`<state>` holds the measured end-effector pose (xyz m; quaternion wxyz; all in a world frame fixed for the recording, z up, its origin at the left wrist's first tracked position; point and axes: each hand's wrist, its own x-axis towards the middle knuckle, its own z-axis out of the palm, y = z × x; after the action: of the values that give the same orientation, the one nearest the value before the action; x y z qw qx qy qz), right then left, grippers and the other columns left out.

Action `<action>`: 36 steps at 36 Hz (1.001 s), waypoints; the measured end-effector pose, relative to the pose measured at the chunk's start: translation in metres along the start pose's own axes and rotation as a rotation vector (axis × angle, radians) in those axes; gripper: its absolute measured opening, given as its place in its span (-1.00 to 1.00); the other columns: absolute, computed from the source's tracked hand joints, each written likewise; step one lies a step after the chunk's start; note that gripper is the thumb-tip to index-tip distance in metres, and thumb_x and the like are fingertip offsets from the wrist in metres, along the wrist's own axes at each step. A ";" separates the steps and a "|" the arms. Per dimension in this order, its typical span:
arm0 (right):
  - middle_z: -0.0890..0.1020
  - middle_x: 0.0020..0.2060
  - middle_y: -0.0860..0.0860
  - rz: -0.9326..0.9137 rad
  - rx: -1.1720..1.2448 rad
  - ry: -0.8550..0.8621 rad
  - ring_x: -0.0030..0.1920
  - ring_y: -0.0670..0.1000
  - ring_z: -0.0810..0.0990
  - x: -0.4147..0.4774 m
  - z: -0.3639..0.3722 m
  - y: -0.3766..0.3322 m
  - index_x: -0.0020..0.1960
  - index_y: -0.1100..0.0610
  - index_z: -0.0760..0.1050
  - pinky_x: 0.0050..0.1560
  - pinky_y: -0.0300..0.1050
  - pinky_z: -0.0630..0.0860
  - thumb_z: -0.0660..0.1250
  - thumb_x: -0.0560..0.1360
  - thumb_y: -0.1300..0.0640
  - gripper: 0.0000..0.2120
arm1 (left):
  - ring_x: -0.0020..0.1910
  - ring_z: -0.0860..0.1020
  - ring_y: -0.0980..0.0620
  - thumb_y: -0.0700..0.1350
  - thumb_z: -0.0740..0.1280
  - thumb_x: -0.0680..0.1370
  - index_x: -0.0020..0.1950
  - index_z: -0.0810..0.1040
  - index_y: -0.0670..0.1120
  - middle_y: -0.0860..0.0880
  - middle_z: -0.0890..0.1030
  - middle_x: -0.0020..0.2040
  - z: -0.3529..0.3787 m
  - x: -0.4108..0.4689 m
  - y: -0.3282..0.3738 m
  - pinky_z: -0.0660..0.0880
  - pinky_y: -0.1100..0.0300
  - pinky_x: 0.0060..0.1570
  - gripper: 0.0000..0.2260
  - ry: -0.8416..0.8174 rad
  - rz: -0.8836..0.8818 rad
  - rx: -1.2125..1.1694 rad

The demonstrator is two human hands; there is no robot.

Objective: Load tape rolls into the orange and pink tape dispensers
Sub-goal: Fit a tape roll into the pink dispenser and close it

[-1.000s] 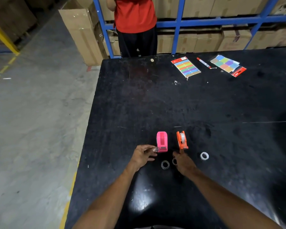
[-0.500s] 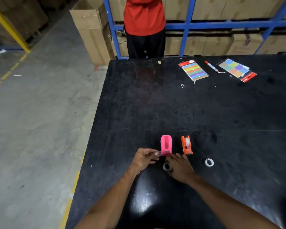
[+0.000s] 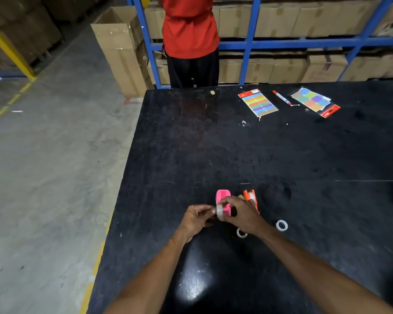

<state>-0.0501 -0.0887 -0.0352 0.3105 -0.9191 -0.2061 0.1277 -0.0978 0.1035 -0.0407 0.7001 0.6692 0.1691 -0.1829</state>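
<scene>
A pink tape dispenser (image 3: 222, 198) stands on the black table (image 3: 213, 143), with an orange dispenser (image 3: 251, 196) just to its right; a clear roll sits inside the orange one. Between both hands, right in front of the pink dispenser, I hold a clear tape roll (image 3: 219, 210). My left hand (image 3: 196, 219) pinches it from the left. My right hand (image 3: 242, 215) grips it from the right and covers the orange dispenser's near end. Two white ring-shaped spools lie on the table, one (image 3: 241, 233) partly under my right wrist, one (image 3: 281, 225) further right.
At the far side lie two packs of coloured sticky notes (image 3: 258, 103) (image 3: 313, 102) and a red marker (image 3: 281, 98). A person in a red shirt (image 3: 190, 26) stands behind the table's far edge by blue shelving with cartons. The table's left edge drops to concrete floor.
My right hand left the orange dispenser, reached over the spool on the table, and now meets my left hand at the clear tape roll in front of the pink dispenser.
</scene>
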 end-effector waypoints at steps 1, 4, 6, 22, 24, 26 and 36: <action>0.51 -0.14 -0.39 -0.016 -0.004 0.000 -0.13 -0.19 0.39 0.000 0.000 -0.002 0.11 -0.12 0.57 0.06 -0.10 0.17 0.50 0.35 -0.14 -0.64 | -0.13 0.64 0.10 -0.18 0.37 0.57 0.09 0.66 -0.21 -0.10 0.68 -0.10 0.000 -0.001 0.000 0.63 0.19 -0.12 -0.84 0.008 -0.002 -0.004; 0.48 -0.16 -0.42 -0.038 -0.006 0.020 -0.15 -0.32 0.38 0.001 0.000 -0.005 0.11 -0.09 0.59 -0.02 -0.13 0.13 0.52 0.37 -0.09 -0.67 | -0.13 0.66 0.08 -0.21 0.36 0.57 0.09 0.67 -0.23 -0.12 0.70 -0.09 0.003 -0.001 0.003 0.64 0.20 -0.11 -0.84 0.021 0.007 -0.021; 0.48 -0.18 -0.41 -0.032 -0.005 0.035 -0.14 -0.38 0.37 0.002 -0.001 -0.004 0.11 -0.10 0.58 -0.03 -0.12 0.15 0.52 0.37 -0.09 -0.66 | -0.15 0.67 0.07 -0.23 0.37 0.57 0.05 0.68 -0.21 -0.11 0.71 -0.12 0.004 -0.001 0.006 0.63 0.20 -0.11 -0.87 0.026 0.014 -0.029; 0.66 -0.10 -0.21 0.012 0.028 -0.009 -0.07 -0.12 0.54 -0.001 -0.003 0.011 0.13 -0.16 0.54 0.34 0.02 0.21 0.45 0.36 -0.14 -0.65 | -0.14 0.68 0.01 -0.21 0.44 0.51 0.06 0.70 -0.22 -0.19 0.72 -0.06 0.007 0.009 0.005 0.63 0.27 -0.12 -0.84 -0.010 -0.049 -0.031; 0.66 -0.09 -0.20 0.031 0.012 -0.013 -0.06 -0.10 0.54 0.001 -0.004 0.015 0.11 -0.17 0.53 0.34 0.04 0.21 0.45 0.36 -0.12 -0.66 | -0.13 0.69 0.00 -0.19 0.45 0.51 0.06 0.71 -0.18 -0.18 0.73 -0.04 0.007 0.013 0.007 0.63 0.28 -0.12 -0.84 -0.010 -0.026 0.037; 0.65 -0.08 -0.20 0.062 0.002 0.006 -0.05 -0.10 0.55 0.006 -0.006 0.017 0.10 -0.16 0.53 0.27 0.04 0.27 0.47 0.38 -0.05 -0.69 | -0.17 0.69 0.07 -0.21 0.46 0.50 0.07 0.70 -0.19 -0.15 0.74 -0.09 0.006 0.021 0.009 0.61 0.33 -0.18 -0.84 0.027 -0.005 0.120; 0.53 0.16 -0.11 0.138 -0.144 -0.068 0.23 -0.01 0.46 0.042 -0.009 0.025 0.28 -0.13 0.53 0.22 0.11 0.29 0.45 0.46 -0.08 -0.60 | 0.05 0.64 0.09 -0.25 0.46 0.47 0.25 0.60 -0.09 -0.03 0.69 0.05 0.001 0.061 0.002 0.53 0.26 0.20 -0.64 0.147 0.033 0.454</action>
<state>-0.0022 -0.0916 -0.0485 0.2268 -0.9462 -0.1617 0.1648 -0.0429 0.1008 -0.0681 0.5202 0.8237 0.1634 -0.1556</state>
